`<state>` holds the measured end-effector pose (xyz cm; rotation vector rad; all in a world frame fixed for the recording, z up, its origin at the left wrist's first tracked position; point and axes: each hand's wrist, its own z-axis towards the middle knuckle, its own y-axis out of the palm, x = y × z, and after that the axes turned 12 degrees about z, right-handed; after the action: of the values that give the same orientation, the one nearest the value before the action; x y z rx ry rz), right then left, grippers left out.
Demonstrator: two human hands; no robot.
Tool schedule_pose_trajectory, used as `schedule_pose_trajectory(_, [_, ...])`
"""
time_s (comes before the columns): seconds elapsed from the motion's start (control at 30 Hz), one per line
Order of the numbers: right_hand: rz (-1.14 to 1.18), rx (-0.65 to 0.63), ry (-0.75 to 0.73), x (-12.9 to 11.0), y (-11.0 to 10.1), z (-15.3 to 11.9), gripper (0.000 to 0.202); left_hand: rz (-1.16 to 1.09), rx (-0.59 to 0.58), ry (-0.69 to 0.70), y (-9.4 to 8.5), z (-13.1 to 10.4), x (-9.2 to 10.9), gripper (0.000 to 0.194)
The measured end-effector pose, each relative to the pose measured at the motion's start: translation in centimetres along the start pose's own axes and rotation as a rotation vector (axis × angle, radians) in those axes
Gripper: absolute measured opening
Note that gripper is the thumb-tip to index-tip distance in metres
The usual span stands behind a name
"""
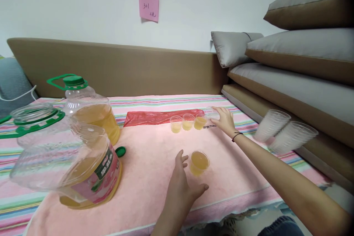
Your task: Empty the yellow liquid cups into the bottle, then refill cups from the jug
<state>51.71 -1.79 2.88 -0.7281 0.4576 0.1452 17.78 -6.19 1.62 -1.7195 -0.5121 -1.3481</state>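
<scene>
Head shows left hand [181, 184] seemingly clear of cup [199, 163].

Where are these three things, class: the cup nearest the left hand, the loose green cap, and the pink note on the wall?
Cup [197, 170]: head view, on its front wall.
Green cap [120, 151]: head view, middle of its top.
Pink note [149, 6]: head view, middle of its face.

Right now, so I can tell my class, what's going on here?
The person's right hand grips a clear plastic cup beside a row of three cups of yellow liquid. The left hand is open beside a fourth such cup, not gripping it. At left stand a large uncapped plastic bottle of yellow liquid and, behind it, another bottle with its green cap on. Clear cup stacks are at right.
</scene>
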Motion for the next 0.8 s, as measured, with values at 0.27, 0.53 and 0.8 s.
schedule_pose_trajectory(0.27, [0.391,0.151,0.358,1.8,0.9,-1.6,0.058,0.035,-0.042,-0.003,0.0,0.7,-0.3,0.107])
schedule_pose_trajectory(0.53, [0.682,0.288,0.383,0.2,-5.6,-2.2,0.041,0.044,0.077,0.082,0.5,1.1,-1.0,0.098])
schedule_pose_trajectory(0.8, [0.604,0.649,0.357,3.4,-21.7,-5.1,0.047,0.088,0.158,0.163,0.4,2.0,-1.7,0.098])
